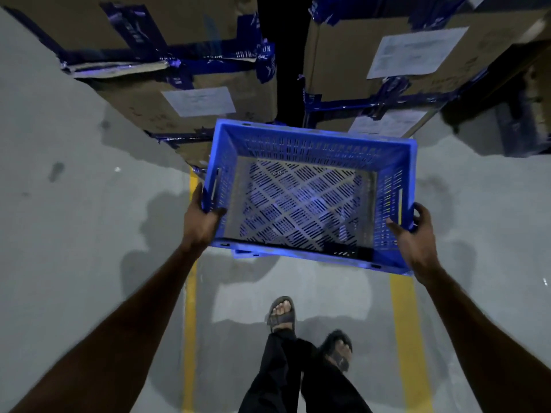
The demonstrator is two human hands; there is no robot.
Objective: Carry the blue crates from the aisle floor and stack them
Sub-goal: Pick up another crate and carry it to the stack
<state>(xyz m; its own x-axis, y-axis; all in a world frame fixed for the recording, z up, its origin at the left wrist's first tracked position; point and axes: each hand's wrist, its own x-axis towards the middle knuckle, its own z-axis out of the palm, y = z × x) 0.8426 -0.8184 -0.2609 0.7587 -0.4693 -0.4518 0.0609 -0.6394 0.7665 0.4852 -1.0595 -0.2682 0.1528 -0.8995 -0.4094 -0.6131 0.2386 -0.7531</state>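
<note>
A: Head view, where's the crate?
B: blue crate (307, 198) held up off the grey floor (74, 204), empty, between both hands, in front of stacked cardboard boxes (185, 84).
A: Grip?
B: left hand (201, 220) clamps the left near corner, thumb inside the wall. right hand (416, 239) curled round the right rim.

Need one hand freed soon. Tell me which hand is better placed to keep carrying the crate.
Probably left: the left hand grips the crate wall, while the right hand looks looser.
</note>
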